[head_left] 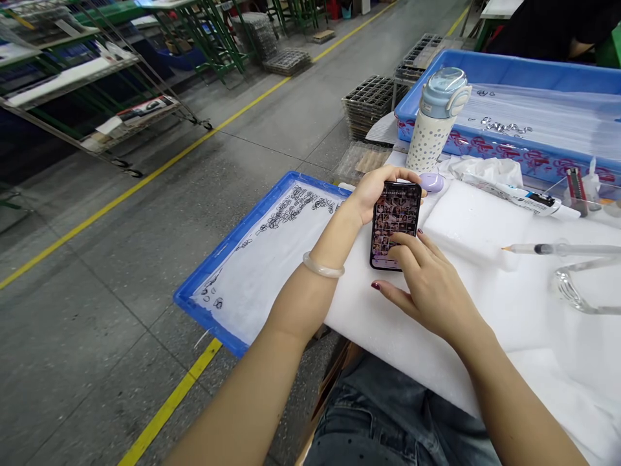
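Note:
A black smartphone (396, 217) stands tilted over the white foam-covered table, its lit screen filled with a grid of small pictures. My left hand (376, 189) is closed around its upper end, fingers curling over the top edge. Over the lower screen reaches my right hand (422, 275), thumb and fingers spread, a fingertip at the glass; whether it touches, I cannot tell. A pale bangle (323, 266) circles my left wrist. Just beyond the phone lie a small purple object (431, 183) and a white foam block (478, 217).
A blue-rimmed tray (233, 243) with dark rings juts out at the left. A dotted bottle (434, 123) stands before a large blue bin (514, 68). At the right lie a syringe (567, 249) and a clear bent piece (570, 291). Stacked grates (371, 103) and a wheeled rack (92, 84) stand beyond.

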`<control>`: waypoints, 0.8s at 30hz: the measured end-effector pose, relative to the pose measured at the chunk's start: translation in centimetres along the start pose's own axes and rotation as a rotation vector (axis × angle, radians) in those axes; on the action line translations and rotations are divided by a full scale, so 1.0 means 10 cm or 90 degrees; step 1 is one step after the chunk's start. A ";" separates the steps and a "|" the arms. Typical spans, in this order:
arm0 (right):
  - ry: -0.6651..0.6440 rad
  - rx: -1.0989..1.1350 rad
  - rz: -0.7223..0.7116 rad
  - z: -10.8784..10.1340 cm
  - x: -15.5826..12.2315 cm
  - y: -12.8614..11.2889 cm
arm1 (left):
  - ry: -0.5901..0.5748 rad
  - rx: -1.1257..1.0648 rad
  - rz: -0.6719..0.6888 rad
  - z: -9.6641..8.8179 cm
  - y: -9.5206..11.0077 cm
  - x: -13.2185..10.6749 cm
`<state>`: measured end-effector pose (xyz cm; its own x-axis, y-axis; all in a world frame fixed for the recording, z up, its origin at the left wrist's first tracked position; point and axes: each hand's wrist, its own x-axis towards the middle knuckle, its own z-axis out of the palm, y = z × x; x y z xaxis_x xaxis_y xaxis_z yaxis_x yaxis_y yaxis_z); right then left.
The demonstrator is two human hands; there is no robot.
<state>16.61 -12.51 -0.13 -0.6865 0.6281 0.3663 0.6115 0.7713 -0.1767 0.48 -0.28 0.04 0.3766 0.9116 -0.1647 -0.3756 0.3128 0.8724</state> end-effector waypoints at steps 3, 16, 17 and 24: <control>-0.012 -0.041 -0.002 0.01 -0.02 0.02 | 0.011 -0.004 -0.003 0.01 0.01 -0.01; 0.035 -0.107 0.106 0.16 -0.02 0.19 | -0.009 0.007 0.030 0.05 0.03 -0.05; 0.039 -0.107 0.105 0.15 -0.02 0.19 | -0.004 0.011 0.035 0.05 0.03 -0.04; 0.051 -0.092 0.084 0.08 -0.01 0.14 | -0.006 -0.005 0.028 0.04 0.02 -0.05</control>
<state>17.23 -11.37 -1.11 -0.5668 0.7077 0.4219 0.7478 0.6568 -0.0970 0.60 -0.75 0.45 0.3682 0.9217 -0.1218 -0.3983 0.2747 0.8751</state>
